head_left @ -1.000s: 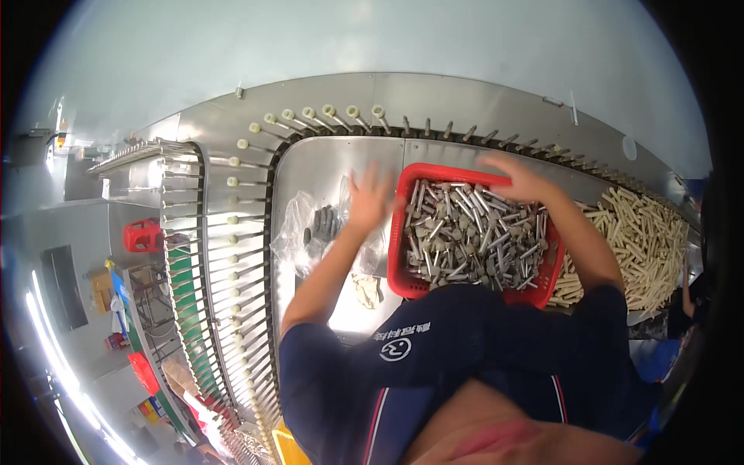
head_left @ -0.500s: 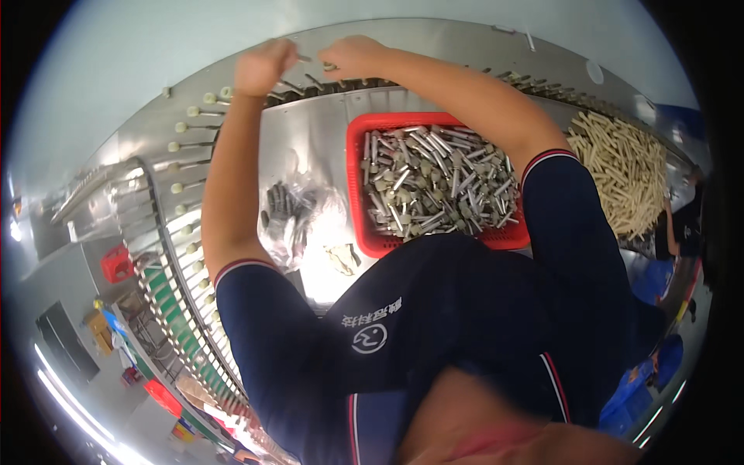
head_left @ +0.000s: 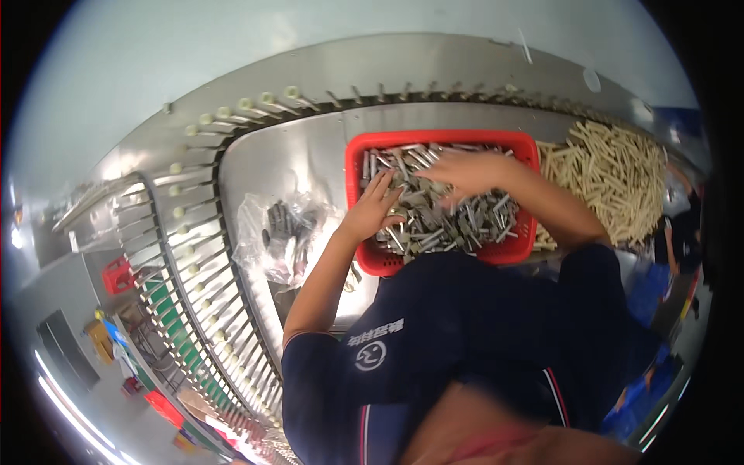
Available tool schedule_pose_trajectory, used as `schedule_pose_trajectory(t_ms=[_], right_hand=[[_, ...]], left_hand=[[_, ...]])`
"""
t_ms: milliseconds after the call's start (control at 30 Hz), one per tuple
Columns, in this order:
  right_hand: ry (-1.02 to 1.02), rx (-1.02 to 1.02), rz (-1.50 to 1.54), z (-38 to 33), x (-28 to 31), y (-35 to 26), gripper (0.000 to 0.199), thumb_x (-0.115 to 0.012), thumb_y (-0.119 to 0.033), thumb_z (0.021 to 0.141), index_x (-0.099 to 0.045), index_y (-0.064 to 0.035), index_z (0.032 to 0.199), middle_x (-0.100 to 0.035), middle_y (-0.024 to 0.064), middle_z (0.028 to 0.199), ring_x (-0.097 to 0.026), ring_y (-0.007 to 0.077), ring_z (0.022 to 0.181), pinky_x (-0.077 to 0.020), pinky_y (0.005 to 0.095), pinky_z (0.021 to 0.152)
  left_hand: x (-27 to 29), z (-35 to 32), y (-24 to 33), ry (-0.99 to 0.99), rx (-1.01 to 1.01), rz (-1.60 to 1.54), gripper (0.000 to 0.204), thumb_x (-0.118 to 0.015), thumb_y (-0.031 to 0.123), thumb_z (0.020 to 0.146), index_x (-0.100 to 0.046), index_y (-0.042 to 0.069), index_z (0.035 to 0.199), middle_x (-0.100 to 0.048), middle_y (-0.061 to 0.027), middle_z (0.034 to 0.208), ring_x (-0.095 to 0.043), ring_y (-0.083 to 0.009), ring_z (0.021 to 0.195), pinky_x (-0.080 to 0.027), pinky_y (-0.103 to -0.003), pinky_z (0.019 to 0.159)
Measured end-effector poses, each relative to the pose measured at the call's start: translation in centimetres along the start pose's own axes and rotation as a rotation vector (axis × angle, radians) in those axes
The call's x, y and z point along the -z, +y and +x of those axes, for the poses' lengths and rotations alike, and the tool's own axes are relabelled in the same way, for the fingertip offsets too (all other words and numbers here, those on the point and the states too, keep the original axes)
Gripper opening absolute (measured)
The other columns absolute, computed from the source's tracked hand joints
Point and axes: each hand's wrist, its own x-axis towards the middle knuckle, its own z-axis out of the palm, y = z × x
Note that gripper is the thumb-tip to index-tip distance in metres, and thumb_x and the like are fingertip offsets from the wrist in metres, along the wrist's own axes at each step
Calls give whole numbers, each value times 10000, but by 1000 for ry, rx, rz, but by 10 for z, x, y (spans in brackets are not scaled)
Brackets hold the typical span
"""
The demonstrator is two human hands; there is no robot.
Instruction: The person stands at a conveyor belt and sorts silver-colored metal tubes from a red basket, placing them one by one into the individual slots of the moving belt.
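A red plastic basket (head_left: 445, 138) holds a heap of metal rods (head_left: 438, 225) with pale greenish heads. My left hand (head_left: 372, 211) rests over the basket's left side, its fingers spread on the rods. Over the upper middle of the heap is my right hand (head_left: 468, 173), smeared by motion, so what its fingers do is hidden. Behind the basket curves a conveyor track with upright metal pins (head_left: 380, 91). Pins toward the left carry pale round heads (head_left: 267, 98); those straight behind the basket are bare.
A large pile of pale cream sticks (head_left: 620, 182) lies right of the basket. To the left, a clear plastic bag (head_left: 256, 232) and a dark glove (head_left: 280, 225) lie on the metal table (head_left: 267, 155). The track bends toward me along the left. Another person's arm (head_left: 671, 252) shows far right.
Both hands have come back from the track behind the basket and down onto the rods in it. The headed pins on the track now extend farther right.
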Motion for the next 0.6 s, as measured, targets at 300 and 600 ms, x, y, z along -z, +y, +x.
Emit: schedule_pose_trajectory(t_ms=[300, 600], right_hand=[[686, -6, -136, 54, 90, -9, 604, -674, -296, 788, -463, -28, 1286, -516, 187, 1237, -465, 334, 1177, -376, 405, 1003], [618, -186, -355, 189, 123, -6, 320, -572, -369, 814, -594, -77, 944, -638, 150, 882, -627, 325, 774, -511, 446, 669]], left_hand=[[178, 39, -68, 655, 69, 601, 443, -738, 256, 744, -583, 81, 1119, -470, -158, 1302, -456, -381, 1166, -383, -458, 967], [208, 72, -128, 156, 48, 873, 350, -569, 472, 845, -623, 128, 880, -593, -62, 758, -610, -274, 617, -486, -417, 560]])
